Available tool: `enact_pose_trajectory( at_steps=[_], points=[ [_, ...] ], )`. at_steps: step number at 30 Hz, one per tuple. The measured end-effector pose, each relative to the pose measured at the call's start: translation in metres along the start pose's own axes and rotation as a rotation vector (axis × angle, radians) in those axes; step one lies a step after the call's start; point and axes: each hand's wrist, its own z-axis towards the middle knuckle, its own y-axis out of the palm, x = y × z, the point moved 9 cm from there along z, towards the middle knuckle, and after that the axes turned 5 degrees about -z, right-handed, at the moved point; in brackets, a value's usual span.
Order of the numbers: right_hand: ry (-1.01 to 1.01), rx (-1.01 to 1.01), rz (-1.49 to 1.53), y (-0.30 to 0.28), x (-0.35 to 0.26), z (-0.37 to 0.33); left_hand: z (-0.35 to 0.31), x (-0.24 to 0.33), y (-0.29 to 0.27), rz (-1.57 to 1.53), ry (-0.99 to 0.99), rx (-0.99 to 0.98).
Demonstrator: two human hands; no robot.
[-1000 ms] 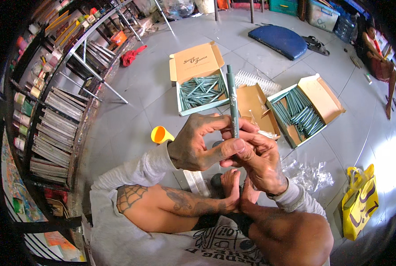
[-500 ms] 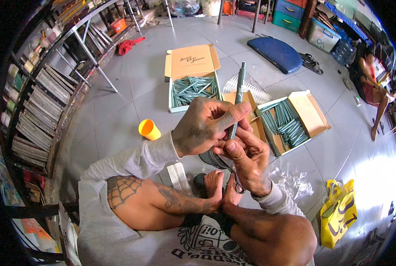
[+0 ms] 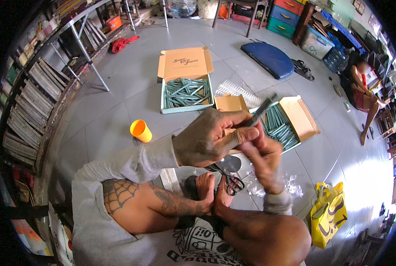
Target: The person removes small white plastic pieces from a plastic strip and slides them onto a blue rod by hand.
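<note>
A dark green pen [image 3: 264, 108] slants up and to the right out of my hands, its upper part blurred. My left hand [image 3: 206, 135] is closed round it, thumb pressed along the front. Against the left fingers, my right hand [image 3: 266, 162] is closed at the pen's lower end, smeared by motion; that end is hidden. Beyond the hands lies an open box [image 3: 187, 107] full of similar green pens, lid tilted back. A second open box [image 3: 301, 142], to the right, holds more of these pens and is partly covered by my right hand.
Black-handled scissors [image 3: 234, 184] and a dark round object [image 3: 231, 163] lie by my feet. An orange-yellow cup [image 3: 140, 131] stands to the left. Clear plastic scraps [image 3: 291, 186] and a yellow bag [image 3: 329, 215] are at right. Another person [image 3: 360, 86] sits at the far right.
The pen has tipped from nearly upright to slanting right. My right hand has shifted right and closer against the left. More of the scissors shows below them.
</note>
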Motion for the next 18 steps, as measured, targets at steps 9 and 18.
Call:
enact_pose_trajectory(
  at_steps=[9,18],
  points=[
    [-0.206,-0.284,-0.740,-0.025,-0.092,-0.004,-0.005,0.000,0.028,0.205,-0.098,-0.260],
    [0.092,-0.073,-0.380,-0.052,-0.070,-0.012,-0.014,0.000,0.017,0.012,-0.029,-0.354]
  ],
)
